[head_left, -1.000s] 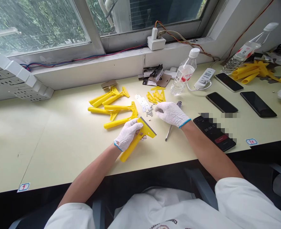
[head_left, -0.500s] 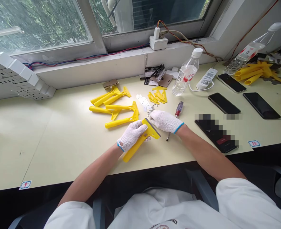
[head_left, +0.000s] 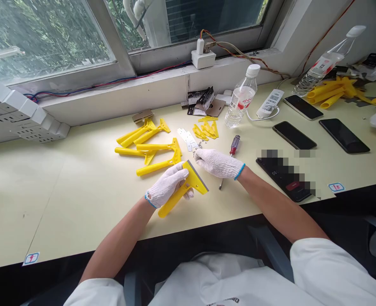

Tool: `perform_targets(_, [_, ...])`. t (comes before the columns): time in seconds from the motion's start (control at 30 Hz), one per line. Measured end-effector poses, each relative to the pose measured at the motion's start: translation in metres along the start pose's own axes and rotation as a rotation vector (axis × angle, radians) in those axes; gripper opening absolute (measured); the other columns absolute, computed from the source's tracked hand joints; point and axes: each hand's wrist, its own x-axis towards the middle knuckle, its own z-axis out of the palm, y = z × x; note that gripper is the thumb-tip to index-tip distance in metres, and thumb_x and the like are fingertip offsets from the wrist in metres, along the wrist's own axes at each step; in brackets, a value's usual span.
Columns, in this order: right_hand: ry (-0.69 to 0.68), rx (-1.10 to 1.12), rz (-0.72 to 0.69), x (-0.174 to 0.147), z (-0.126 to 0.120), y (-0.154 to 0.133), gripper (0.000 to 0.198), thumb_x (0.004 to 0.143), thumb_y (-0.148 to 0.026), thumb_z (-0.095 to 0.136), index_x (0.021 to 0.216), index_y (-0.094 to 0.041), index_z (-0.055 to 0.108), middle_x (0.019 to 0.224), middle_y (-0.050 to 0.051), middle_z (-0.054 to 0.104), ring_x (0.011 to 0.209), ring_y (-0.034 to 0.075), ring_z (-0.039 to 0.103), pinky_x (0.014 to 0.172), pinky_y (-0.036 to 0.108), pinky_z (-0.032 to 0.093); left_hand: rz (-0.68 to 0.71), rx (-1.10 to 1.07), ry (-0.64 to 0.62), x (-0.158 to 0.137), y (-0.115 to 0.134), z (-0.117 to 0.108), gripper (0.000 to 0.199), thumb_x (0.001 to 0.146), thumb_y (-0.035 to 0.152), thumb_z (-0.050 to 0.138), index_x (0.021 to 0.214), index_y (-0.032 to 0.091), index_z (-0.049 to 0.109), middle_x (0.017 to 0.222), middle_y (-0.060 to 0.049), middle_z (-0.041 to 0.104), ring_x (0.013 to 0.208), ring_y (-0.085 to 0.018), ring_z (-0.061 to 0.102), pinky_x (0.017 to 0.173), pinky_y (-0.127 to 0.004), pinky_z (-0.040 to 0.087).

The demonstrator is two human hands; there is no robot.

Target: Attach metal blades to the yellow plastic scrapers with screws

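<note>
My gloved left hand [head_left: 165,188] is closed around a yellow scraper [head_left: 171,202], its wide head pointing up and to the right with a dark blade edge along it. My gloved right hand [head_left: 219,163] has its fingertips pinched together beside a small pile of screws [head_left: 199,146]; whatever is between them is too small to make out. Behind the pile lie flat white blades [head_left: 188,138] and several small yellow plates [head_left: 208,128]. Several yellow scraper handles [head_left: 154,167] rest left of the screws. A screwdriver [head_left: 235,145] lies partly behind my right hand.
A water bottle [head_left: 240,100] stands behind the screwdriver, with another bottle [head_left: 321,68] farther right. Several phones [head_left: 294,135] and a white power strip [head_left: 269,104] lie on the right. Opened black packaging [head_left: 203,101] sits by the wall. White boxes [head_left: 25,114] are at left.
My left hand has shifted slightly left with the scraper, away from my right hand. My right hand stays pinched at the screws. The whole view has shifted a little.
</note>
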Motion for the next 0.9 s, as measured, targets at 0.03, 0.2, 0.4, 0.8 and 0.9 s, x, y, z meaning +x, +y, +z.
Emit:
perform_targets(0.03, [0.037, 0.116, -0.041, -0.003, -0.003, -0.002, 0.011, 0.111, -0.019, 0.056, 0.107, -0.015, 0.065, 0.102, 0.01, 0.072, 0.089, 0.019, 0.064, 0.083, 0.031, 0.048, 0.028, 0.066, -0.008, -0.004, 0.002, 0.0, 0.037, 0.106, 0.058, 0.07, 0.113, 0.023, 0.061, 0.09, -0.006, 0.075, 0.063, -0.02, 0.073, 0.061, -0.032, 0.06])
perform_targets(0.2, [-0.002, 0.757, -0.198, -0.02, -0.017, -0.011, 0.011, 0.102, -0.027, 0.07, 0.103, -0.017, 0.069, 0.097, 0.003, 0.068, 0.081, 0.014, 0.063, 0.077, 0.027, 0.055, 0.36, 0.666, 0.126, -0.014, 0.008, 0.006, 0.021, 0.1, 0.043, 0.077, 0.112, 0.026, 0.074, 0.091, -0.007, 0.073, 0.077, -0.022, 0.065, 0.073, -0.033, 0.054])
perform_targets(0.4, [-0.367, 0.934, -0.186, -0.031, -0.026, -0.019, 0.02, 0.092, -0.028, 0.088, 0.099, -0.013, 0.077, 0.091, 0.005, 0.079, 0.079, 0.014, 0.073, 0.073, 0.025, 0.061, 0.444, 0.943, 0.095, -0.008, -0.004, 0.009, 0.007, 0.091, 0.034, 0.079, 0.094, 0.027, 0.08, 0.076, -0.005, 0.061, 0.066, -0.021, 0.049, 0.07, -0.033, 0.043])
perform_targets(0.8, [-0.188, 1.04, -0.187, -0.03, -0.015, -0.027, 0.032, 0.087, -0.033, 0.097, 0.097, -0.014, 0.073, 0.091, 0.007, 0.083, 0.084, 0.02, 0.084, 0.077, 0.031, 0.07, 0.336, 0.844, 0.173, 0.004, 0.0, 0.017, 0.037, 0.099, 0.049, 0.073, 0.069, 0.027, 0.078, 0.068, -0.005, 0.067, 0.072, -0.026, 0.059, 0.081, -0.04, 0.047])
perform_targets(0.9, [-0.171, 1.009, -0.214, -0.032, -0.012, -0.029, 0.034, 0.088, -0.036, 0.097, 0.096, -0.014, 0.073, 0.09, 0.006, 0.08, 0.079, 0.017, 0.08, 0.072, 0.027, 0.067, 0.259, 0.749, 0.202, 0.002, -0.007, 0.016, 0.035, 0.095, 0.051, 0.078, 0.07, 0.025, 0.075, 0.068, -0.005, 0.068, 0.074, -0.027, 0.064, 0.074, -0.038, 0.051])
